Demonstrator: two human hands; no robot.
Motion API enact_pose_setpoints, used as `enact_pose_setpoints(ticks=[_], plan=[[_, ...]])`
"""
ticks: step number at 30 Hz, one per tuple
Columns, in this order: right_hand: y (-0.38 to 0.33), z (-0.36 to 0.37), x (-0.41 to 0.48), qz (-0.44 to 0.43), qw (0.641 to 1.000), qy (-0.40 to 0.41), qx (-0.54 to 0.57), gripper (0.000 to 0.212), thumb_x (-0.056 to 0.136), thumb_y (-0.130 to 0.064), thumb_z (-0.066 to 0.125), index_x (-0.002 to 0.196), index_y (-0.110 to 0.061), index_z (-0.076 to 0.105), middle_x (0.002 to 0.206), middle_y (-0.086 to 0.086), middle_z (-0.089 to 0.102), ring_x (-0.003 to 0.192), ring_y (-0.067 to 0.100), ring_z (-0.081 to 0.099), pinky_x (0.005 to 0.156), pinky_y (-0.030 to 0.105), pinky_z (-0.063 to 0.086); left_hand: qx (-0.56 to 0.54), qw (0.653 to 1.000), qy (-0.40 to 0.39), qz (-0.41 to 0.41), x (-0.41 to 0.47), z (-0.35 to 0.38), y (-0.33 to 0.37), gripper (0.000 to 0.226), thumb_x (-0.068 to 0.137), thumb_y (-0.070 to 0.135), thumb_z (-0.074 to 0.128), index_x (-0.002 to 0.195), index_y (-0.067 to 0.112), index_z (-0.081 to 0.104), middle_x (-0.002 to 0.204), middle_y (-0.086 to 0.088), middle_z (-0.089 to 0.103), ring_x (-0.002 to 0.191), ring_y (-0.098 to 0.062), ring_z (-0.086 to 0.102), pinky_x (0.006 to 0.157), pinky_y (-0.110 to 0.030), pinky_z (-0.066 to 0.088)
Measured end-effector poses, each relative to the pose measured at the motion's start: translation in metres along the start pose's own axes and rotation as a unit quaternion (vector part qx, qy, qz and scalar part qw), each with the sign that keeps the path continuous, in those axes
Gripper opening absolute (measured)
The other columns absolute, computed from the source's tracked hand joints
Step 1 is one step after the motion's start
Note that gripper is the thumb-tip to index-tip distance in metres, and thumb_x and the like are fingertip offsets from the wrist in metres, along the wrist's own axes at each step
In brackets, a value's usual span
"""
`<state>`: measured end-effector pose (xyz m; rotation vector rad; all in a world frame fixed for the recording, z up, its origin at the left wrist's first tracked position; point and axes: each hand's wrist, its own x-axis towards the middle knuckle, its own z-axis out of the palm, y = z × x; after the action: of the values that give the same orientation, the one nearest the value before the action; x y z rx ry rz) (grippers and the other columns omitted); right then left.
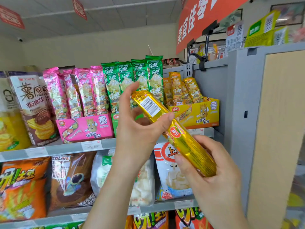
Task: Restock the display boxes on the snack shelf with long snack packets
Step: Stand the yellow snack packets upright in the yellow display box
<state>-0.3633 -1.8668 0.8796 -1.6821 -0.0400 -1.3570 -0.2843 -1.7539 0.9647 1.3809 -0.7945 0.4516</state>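
On the far left of the upper shelf [57, 148] stood chip bags [33, 109]. Next came a pink box [85, 128] holding upright pink packets [79, 91], then a row of green packets [132, 75] whose green box [115, 119] was mostly hidden behind the left hand [137, 128].

That hand was raised in front of the shelf, its thumb and fingers curled round the upper half of a yellow packet [181, 141]. The packet lay slanted in mid-air, barcode end up and to the left, lower end down and to the right, in front of the shelves and touching none of the boxes. The right hand [212, 176] gripped its lower end, thumb on the front face and fingers wrapped behind.

Behind the packet, at the right end of the upper shelf, sat the yellow box [198, 113], with several yellow packets [183, 90] standing in it against the grey end panel [237, 96].

On the shelf below lay an orange bag [21, 187], a brown bag [71, 179] and a white bag [170, 171]. A red banner [206, 15] hung at the upper right.
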Motion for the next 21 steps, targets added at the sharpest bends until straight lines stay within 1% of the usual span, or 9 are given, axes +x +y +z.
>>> enact_pose_setpoints(ticks=[1,3,6,8,11,14,18,20,21], plan=[[-0.001,0.0,0.0,0.01,1.0,-0.018,0.014,0.036,0.083,-0.06,0.062,0.113,-0.041,0.059,0.102,-0.01,0.066,0.089,0.01,0.067,0.067,0.01,0.049,-0.033,0.999,0.003,-0.008,-0.001,0.0,0.0,0.082,0.065,0.026,0.089,0.132,0.043,0.043,0.1,-0.005,0.065,0.085,-0.019,0.066,0.076,-0.044,0.059],[-0.002,0.001,0.0,0.045,0.996,-0.065,0.049,0.036,0.087,-0.068,0.047,0.112,-0.045,0.058,0.102,-0.011,0.067,0.09,0.008,0.066,0.068,0.012,0.05,-0.086,0.996,0.025,-0.017,-0.002,0.0,-0.001,0.081,0.064,0.024,0.086,0.13,0.044,0.044,0.084,-0.006,0.064,0.073,-0.018,0.065,0.07,-0.038,0.06],[0.0,0.006,0.003,0.117,0.979,-0.145,0.083,0.034,0.081,-0.068,0.047,0.107,-0.05,0.061,0.097,-0.012,0.07,0.085,0.01,0.067,0.07,0.024,0.055,-0.132,0.99,0.05,-0.018,-0.002,0.004,-0.004,0.07,0.065,0.025,0.081,0.124,0.041,0.047,0.078,-0.001,0.068,0.072,-0.013,0.065,0.067,-0.026,0.057],[0.001,0.009,0.002,0.147,0.965,-0.19,0.105,0.036,0.077,-0.069,0.05,0.104,-0.049,0.064,0.092,-0.01,0.071,0.08,0.008,0.067,0.068,0.026,0.055,-0.145,0.988,0.049,-0.026,-0.002,0.005,-0.006,0.065,0.068,0.026,0.083,0.124,0.033,0.051,0.082,0.003,0.071,0.077,-0.011,0.066,0.071,-0.025,0.056],[0.0,0.011,0.003,0.155,0.962,-0.191,0.12,0.039,0.077,-0.069,0.051,0.1,-0.042,0.067,0.083,-0.007,0.07,0.07,0.004,0.064,0.061,0.026,0.052,-0.147,0.988,0.013,-0.043,-0.001,0.006,-0.009,0.049,0.073,0.022,0.08,0.118,0.016,0.061,0.089,0.004,0.071,0.079,-0.009,0.065,0.07,-0.024,0.053],[-0.001,0.011,0.008,0.133,0.973,-0.154,0.111,0.04,0.08,-0.067,0.049,0.096,-0.035,0.067,0.077,-0.004,0.067,0.065,0.006,0.059,0.057,0.025,0.047,-0.151,0.985,-0.045,-0.071,-0.007,0.008,-0.015,0.037,0.071,0.02,0.081,0.102,0.011,0.062,0.082,0.007,0.072,0.073,-0.005,0.066,0.063,-0.021,0.052],[-0.004,0.014,0.011,0.102,0.981,-0.126,0.102,0.036,0.084,-0.062,0.047,0.088,-0.032,0.065,0.066,-0.01,0.06,0.057,0.0,0.048,0.052,0.016,0.039,-0.15,0.979,-0.068,-0.121,-0.021,0.008,-0.024,0.07,0.058,0.04,0.085,0.106,0.0,0.056,0.086,-0.012,0.059,0.084,-0.021,0.053,0.076,-0.044,0.047],[-0.005,0.015,0.011,0.109,0.98,-0.125,0.109,0.037,0.083,-0.062,0.048,0.089,-0.031,0.066,0.071,-0.009,0.064,0.061,0.001,0.053,0.055,0.016,0.042,-0.146,0.978,-0.064,-0.137,-0.023,0.007,-0.023,0.071,0.057,0.042,0.086,0.11,0.004,0.058,0.091,-0.022,0.058,0.085,-0.025,0.052,0.082,-0.058,0.048],[-0.004,0.015,0.01,0.115,0.978,-0.126,0.118,0.036,0.082,-0.062,0.05,0.091,-0.031,0.067,0.075,-0.009,0.066,0.065,0.001,0.057,0.058,0.016,0.044,-0.141,0.979,-0.054,-0.135,-0.025,0.006,-0.022,0.067,0.057,0.042,0.086,0.109,0.007,0.06,0.093,-0.025,0.06,0.085,-0.025,0.054,0.084,-0.06,0.049]])
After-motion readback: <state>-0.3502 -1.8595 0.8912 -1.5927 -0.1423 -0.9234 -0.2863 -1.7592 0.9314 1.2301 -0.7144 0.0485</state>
